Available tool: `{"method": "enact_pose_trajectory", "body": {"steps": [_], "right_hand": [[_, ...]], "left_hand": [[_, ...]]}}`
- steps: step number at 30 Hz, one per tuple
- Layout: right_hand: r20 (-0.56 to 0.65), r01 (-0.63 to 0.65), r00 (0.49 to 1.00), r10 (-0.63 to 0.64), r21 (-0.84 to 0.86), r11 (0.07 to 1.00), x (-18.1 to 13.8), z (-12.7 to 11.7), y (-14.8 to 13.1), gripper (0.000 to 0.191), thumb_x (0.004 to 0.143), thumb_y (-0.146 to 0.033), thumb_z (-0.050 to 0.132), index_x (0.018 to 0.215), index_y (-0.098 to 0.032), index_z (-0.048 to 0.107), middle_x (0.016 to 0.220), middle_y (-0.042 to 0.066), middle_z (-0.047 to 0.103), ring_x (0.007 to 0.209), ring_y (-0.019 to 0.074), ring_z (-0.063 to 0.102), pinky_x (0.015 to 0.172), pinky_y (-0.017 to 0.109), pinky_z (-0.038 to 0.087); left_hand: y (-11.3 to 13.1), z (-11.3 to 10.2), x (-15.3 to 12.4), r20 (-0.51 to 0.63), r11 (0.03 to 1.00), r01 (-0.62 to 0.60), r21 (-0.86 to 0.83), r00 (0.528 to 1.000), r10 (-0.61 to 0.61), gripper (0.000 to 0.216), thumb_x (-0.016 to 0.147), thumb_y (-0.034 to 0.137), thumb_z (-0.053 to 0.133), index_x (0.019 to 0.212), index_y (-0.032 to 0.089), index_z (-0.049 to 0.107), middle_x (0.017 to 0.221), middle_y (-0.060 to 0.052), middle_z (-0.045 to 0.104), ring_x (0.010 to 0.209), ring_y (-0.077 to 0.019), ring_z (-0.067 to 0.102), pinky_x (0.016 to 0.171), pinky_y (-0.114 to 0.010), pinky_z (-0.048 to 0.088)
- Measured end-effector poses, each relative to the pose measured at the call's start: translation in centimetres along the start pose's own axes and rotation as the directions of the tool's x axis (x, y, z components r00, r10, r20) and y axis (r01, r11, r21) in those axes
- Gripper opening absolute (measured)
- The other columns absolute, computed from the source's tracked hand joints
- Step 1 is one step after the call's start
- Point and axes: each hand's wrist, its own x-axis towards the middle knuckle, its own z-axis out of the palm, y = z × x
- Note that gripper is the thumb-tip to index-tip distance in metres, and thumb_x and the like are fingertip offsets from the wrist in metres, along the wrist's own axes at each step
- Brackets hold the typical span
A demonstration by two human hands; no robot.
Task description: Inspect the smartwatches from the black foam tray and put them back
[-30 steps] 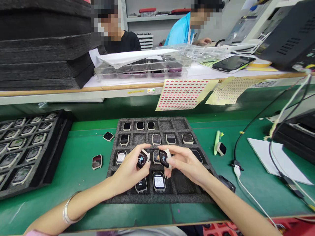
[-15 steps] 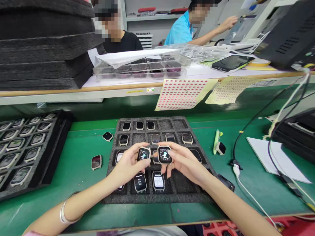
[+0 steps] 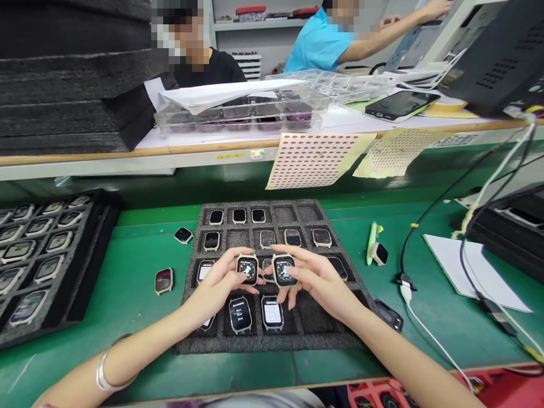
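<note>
You are checking two lit watches (image 3: 247,268), left hand (image 3: 215,289) and right hand (image 3: 321,281) each clamping one; returning them needs free tray (image 3: 272,343) pockets.

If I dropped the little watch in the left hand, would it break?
Probably light: the left hand pinches the watch easily. Its shiny glass face looks slippery and may crack. Flat and squarish, it likely won't roll.

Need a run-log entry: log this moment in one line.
left hand: holds left watch | right hand: holds right watch | screens: lit | below: foam tray
</note>
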Motion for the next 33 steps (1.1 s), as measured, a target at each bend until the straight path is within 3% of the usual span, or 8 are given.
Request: {"method": "enact_pose_trajectory", "body": {"steps": [12,17,20,22,25,27,31,33], "right_hand": [[-0.037,0.015,0.999,-0.018,-0.094,0.995,-0.1,0.3,0.1,0.044,0.087,-0.024,0.061,0.127,-0.015,0.045,0.098,0.012,0.067,0.056,0.0169,0.069,0.044,0.023,0.054],[0.025,0.052,0.999,-0.049,-0.141,0.989,-0.5,0.7,0.0,0.066,0.08,-0.019,0.068,0.136,-0.021,0.034,0.114,0.012,0.061,0.074,0.0181,0.07,0.055,0.025,0.057],[-0.003,0.049,0.999,-0.052,-0.281,0.959,-1.7,0.6,-0.2,0.067,0.081,-0.02,0.067,0.137,-0.023,0.03,0.106,0.009,0.062,0.077,0.0189,0.069,0.059,0.027,0.057],[-0.021,0.034,0.998,-0.052,-0.499,0.866,-2.9,0.2,-0.6,0.056,0.082,-0.021,0.064,0.131,-0.021,0.038,0.097,0.006,0.063,0.073,0.0178,0.066,0.062,0.03,0.057],[0.018,0.054,0.997,-0.07,-0.828,0.559,-4.9,-1.0,-1.4,0.044,0.079,-0.022,0.065,0.121,-0.02,0.051,0.106,0.008,0.058,0.088,0.021,0.062,0.078,0.035,0.053],[0.066,0.079,0.997,-0.047,-0.92,0.385,-5.8,-1.8,-1.7,0.043,0.078,-0.023,0.065,0.119,-0.021,0.055,0.114,0.009,0.053,0.103,0.0246,0.056,0.089,0.038,0.047],[0.093,0.086,0.995,0.019,-0.969,0.233,-6.9,-2.9,-1.4,0.051,0.081,-0.03,0.064,0.129,-0.025,0.049,0.12,0.009,0.05,0.113,0.0253,0.05,0.095,0.039,0.043],[0.089,0.089,0.996,-0.008,-0.979,0.184,-7.4,-3.6,-1.3,0.054,0.082,-0.035,0.063,0.133,-0.028,0.046,0.124,0.009,0.048,0.116,0.0255,0.048,0.096,0.039,0.042]], "left_hand": [[-0.3,0.1,-0.1,0.05,1.0,-0.012,0.013,0.999,0.011,0.03,0.083,0.013,0.046,0.113,0.019,0.049,0.099,-0.007,0.066,0.09,-0.021,0.065,0.079,-0.038,0.054],[-0.1,0.1,-0.1,0.04,0.998,-0.027,0.06,0.999,0.024,0.031,0.083,0.014,0.05,0.113,0.019,0.049,0.102,-0.007,0.066,0.093,-0.021,0.064,0.078,-0.035,0.054],[0.1,0.1,-0.3,0.03,0.998,-0.032,0.048,0.999,0.031,0.033,0.081,0.014,0.053,0.114,0.019,0.048,0.1,-0.007,0.066,0.093,-0.0214,0.064,0.078,-0.034,0.054],[0.2,0.2,-0.5,0.045,0.998,-0.042,0.038,0.998,0.041,0.032,0.082,0.016,0.055,0.113,0.018,0.048,0.098,-0.008,0.067,0.093,-0.0219,0.065,0.078,-0.035,0.054],[0.2,0.4,-0.7,0.068,0.998,-0.055,0.038,0.996,0.052,0.031,0.083,0.023,0.059,0.112,0.018,0.049,0.096,-0.009,0.067,0.089,-0.0226,0.066,0.076,-0.036,0.054],[0.2,0.6,-0.7,0.071,0.998,-0.057,0.039,0.996,0.054,0.032,0.082,0.027,0.062,0.111,0.018,0.049,0.094,-0.009,0.067,0.085,-0.0223,0.067,0.075,-0.037,0.055],[0.2,0.8,-0.5,0.064,0.998,-0.049,0.047,0.997,0.046,0.035,0.08,0.031,0.066,0.108,0.017,0.05,0.087,-0.008,0.067,0.079,-0.0221,0.068,0.069,-0.036,0.055],[0.3,0.8,-0.4,0.057,0.998,-0.047,0.05,0.997,0.045,0.035,0.079,0.032,0.067,0.107,0.016,0.051,0.084,-0.007,0.066,0.077,-0.022,0.068,0.068,-0.035,0.055]]}}
